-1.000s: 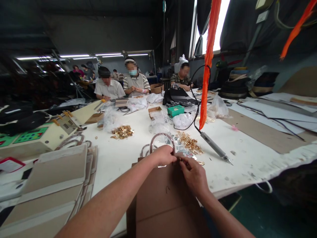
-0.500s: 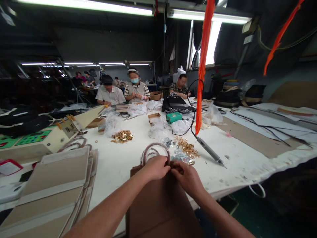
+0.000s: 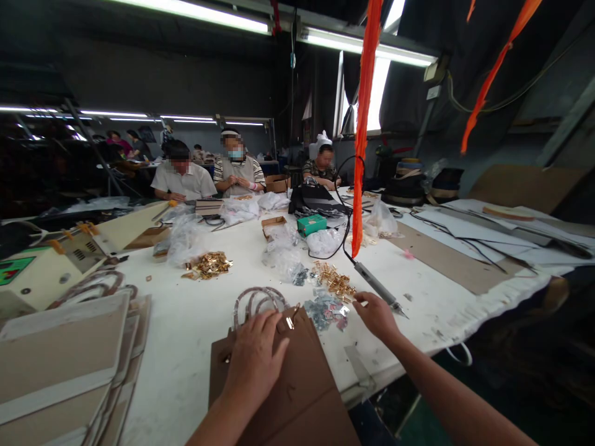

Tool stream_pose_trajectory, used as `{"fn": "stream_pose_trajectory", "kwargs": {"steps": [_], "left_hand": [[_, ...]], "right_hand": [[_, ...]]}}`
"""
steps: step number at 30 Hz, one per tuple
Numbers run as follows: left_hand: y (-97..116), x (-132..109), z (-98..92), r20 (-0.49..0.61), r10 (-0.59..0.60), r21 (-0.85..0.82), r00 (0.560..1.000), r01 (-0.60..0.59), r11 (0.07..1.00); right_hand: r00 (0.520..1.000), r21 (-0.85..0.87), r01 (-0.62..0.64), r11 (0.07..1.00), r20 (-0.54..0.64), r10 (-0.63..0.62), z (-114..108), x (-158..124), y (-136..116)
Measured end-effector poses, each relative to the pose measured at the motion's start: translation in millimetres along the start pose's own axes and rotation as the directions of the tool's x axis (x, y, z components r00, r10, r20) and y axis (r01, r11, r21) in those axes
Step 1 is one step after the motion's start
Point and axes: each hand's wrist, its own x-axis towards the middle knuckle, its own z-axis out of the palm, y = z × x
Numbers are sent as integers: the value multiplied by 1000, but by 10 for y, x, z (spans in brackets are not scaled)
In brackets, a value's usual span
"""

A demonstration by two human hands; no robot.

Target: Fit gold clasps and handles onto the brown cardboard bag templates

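Note:
My left hand (image 3: 256, 356) lies on the brown bag panel (image 3: 302, 384), its fingers stretched out and slightly apart. White-and-brown looped handles (image 3: 258, 300) rise behind the panel's far edge. Gold metal fittings (image 3: 290, 322) shine at that edge, just right of my left fingers. My right hand (image 3: 376, 316) is off the panel, at the right end of the small grey metal plates (image 3: 325, 310) and the gold hardware pile (image 3: 332, 280). Its thumb and fingertips are drawn together; whatever they hold is too small to make out.
A soldering-iron-like tool (image 3: 379, 288) lies beyond my right hand, under a hanging orange strip (image 3: 361, 136). Stacked beige panels (image 3: 60, 359) fill the left. Another gold pile (image 3: 209, 265), plastic bags (image 3: 186, 238) and a green box (image 3: 311, 225) stand further back. Several people sit across the table.
Both hands were together at the panel's top by the handle. My right hand has moved away to the metal parts; my left now rests flat on the panel. The view has turned right.

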Motion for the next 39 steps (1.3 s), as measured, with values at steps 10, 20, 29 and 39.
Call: {"fn": "stream_pose_trajectory", "kwargs": {"steps": [10,20,29,39], "left_hand": [[132,-633,318,254,-148,-532,956,266,804],[173,-656,218,225,-207,-607,952,304,734],[171,-648,193,236,-276,-686,932,361,632],[151,-627,251,220,-373,-721,902,408,560]], "right_hand": [[995,-281,-5,960,91,32,104,458,96],[979,-341,57,938,205,15,82,541,165],[993,-211,71,975,111,-48,11,360,-219],[934,215,4,977,348,-80,76,-345,-817]]}}
